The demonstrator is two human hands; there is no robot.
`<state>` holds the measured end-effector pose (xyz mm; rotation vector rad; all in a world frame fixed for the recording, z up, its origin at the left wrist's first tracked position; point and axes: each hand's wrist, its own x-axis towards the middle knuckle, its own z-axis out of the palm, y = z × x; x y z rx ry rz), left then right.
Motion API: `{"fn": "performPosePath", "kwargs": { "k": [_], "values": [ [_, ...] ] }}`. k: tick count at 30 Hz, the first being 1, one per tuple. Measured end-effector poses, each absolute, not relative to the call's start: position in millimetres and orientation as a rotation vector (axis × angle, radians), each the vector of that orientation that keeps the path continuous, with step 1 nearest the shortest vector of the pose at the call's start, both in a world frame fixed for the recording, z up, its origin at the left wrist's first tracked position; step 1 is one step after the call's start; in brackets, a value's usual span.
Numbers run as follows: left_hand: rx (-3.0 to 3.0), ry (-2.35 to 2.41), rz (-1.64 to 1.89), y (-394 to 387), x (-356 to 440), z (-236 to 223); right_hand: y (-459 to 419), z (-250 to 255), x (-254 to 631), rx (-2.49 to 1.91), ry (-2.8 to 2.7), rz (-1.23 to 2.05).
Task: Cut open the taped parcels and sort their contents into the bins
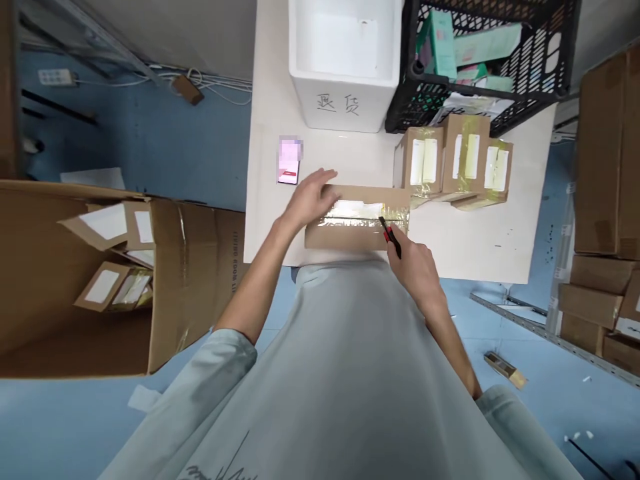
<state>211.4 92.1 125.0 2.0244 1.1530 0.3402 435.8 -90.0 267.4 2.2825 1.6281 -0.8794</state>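
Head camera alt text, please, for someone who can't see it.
The right hand holds a black-and-red cutter over the taped top of a brown cardboard box while the left hand rests on it. On the white table beyond are a pink-screened phone, a white bin, a black lattice crate of green cartons and three taped brown boxes.

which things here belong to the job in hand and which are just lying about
In hand:
- black-and-red cutter, in the right hand
- taped box, under the left hand
- perhaps the three taped boxes nearby

Lying about, seemingly:
- phone
- power strip on the floor
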Motion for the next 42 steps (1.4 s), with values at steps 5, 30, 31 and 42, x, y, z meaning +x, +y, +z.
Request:
{"fn": "performPosePath", "kwargs": {
  "k": [5,30,31,42],
  "values": [
    [1.855,1.155,0.349,118.5,161.4,115.2,-71.6,265.8,379.3,2.083,1.850,-0.998],
    [1.593,0.711,0.349,166.7,155.8,74.1,8.8,240.8,198.8,2.179,1.251,-0.705],
    [1.593,0.703,0.352,166.3,155.8,73.8,10.9,241.2,193.8,2.179,1.217,-0.695],
    [1.659,0.668,0.361,165.4,156.3,70.4,14.8,230.5,163.4,2.175,1.040,-0.583]
  ]
}}
